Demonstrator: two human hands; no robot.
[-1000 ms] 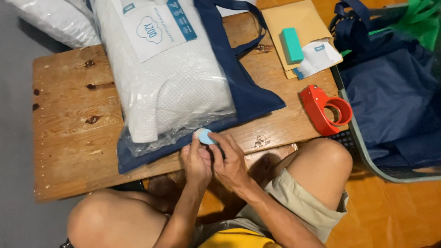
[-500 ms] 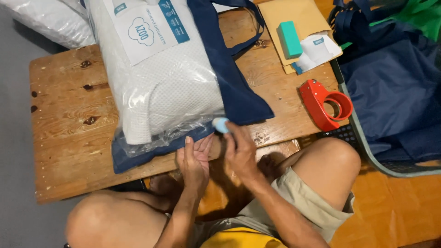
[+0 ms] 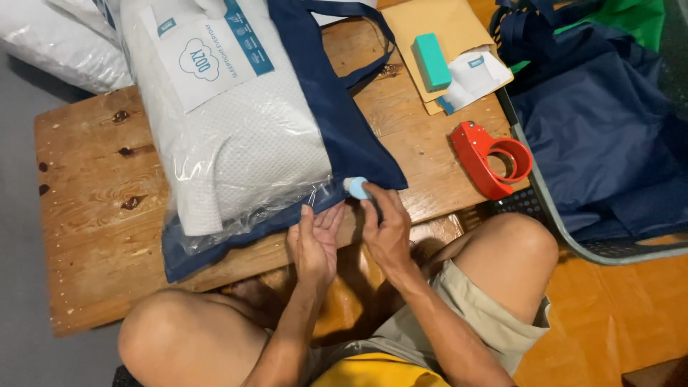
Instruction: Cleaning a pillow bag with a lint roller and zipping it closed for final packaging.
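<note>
Clear plastic round the pillow [image 3: 236, 136] could tear at the table's [image 3: 93, 215] front edge: the right hand [image 3: 387, 229] pinches a small blue tool [image 3: 356, 188] against it, while the left hand [image 3: 315, 240] rests half-open beside the navy bag [image 3: 351, 143].

Home packing spot — low knotty wooden surface [image 3: 93, 236], orange tiled floor [image 3: 616, 315], plastic-wrapped white pillow [image 3: 236, 143] on navy cloth bag [image 3: 344, 136], red tape dispenser [image 3: 491, 158], brown paper envelope [image 3: 448, 32].
</note>
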